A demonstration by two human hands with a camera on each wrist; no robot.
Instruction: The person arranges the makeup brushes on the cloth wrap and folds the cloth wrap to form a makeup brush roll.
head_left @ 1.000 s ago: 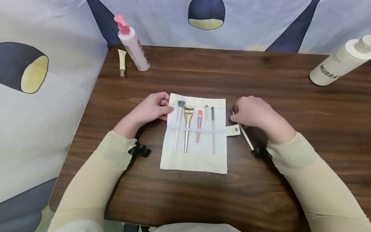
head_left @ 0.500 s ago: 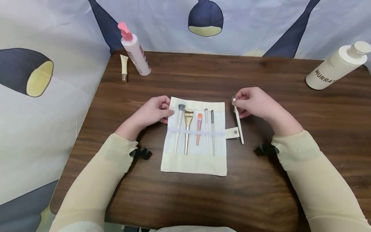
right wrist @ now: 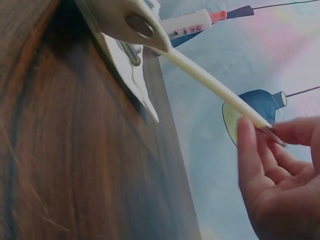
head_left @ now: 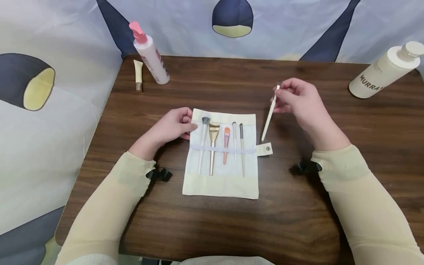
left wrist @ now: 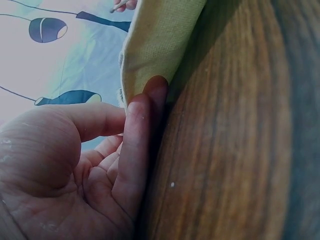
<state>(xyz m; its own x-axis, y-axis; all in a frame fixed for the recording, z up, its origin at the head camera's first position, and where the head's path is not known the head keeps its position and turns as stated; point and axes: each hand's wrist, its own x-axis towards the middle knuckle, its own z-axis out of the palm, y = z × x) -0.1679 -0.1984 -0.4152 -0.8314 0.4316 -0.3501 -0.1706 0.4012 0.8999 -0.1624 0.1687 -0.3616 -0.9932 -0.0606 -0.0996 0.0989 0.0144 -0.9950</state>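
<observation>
A cream cloth brush roll [head_left: 220, 187] lies unfolded on the wooden table, several makeup brushes tucked under its elastic band. My left hand [head_left: 175, 126] pinches the roll's upper left edge, thumb on top and fingers beneath, as the left wrist view of the cloth edge [left wrist: 155, 50] also shows. Beyond the roll's upper right corner, my right hand [head_left: 296, 97] holds a slim white-handled makeup brush [head_left: 269, 117] near its head. Its handle end points down toward the snap tab [head_left: 265, 149]. In the right wrist view, thumb and fingertips pinch the brush [right wrist: 215, 87]; its bristles are mostly hidden.
A pink-topped pump bottle [head_left: 151, 60] and a small cream tube [head_left: 138, 75] are at the table's back left. A large white bottle [head_left: 381, 73] stands at the back right. A patterned cloth [head_left: 185, 27] hangs behind the table.
My right hand has lifted away from beside the roll, up and back, and the brush has swung so its handle points down-left. The left hand stays on the roll's edge.
</observation>
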